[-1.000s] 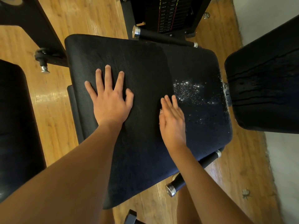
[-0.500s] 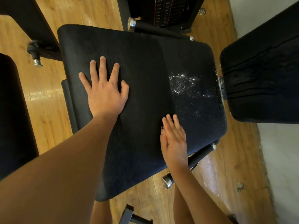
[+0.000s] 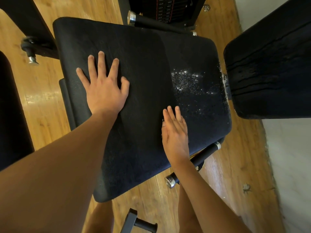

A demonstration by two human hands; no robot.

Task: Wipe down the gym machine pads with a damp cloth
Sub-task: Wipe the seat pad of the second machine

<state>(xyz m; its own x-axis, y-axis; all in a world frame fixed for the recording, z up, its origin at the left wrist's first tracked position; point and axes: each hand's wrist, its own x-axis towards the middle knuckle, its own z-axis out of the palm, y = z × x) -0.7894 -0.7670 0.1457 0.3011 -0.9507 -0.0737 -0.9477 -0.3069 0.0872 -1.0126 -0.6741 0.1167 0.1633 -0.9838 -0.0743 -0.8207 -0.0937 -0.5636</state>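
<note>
The dark cloth (image 3: 143, 73) lies spread over the left and middle of the seat pad (image 3: 207, 118); the left hand (image 3: 106, 91) presses it with splayed fingers, the right hand (image 3: 175, 137) lies flat at its edge with straight fingers, neither visibly gripping; droplets (image 3: 186, 81) right of centre suggest the wiping is unfinished.

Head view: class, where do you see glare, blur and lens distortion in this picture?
In the head view, glare sparkles off droplets on the seat pad and sheens the wooden floor; the metal foot upper left is smeared by blur; wide-angle distortion bows the pad's edges and enlarges the near left forearm.
</note>
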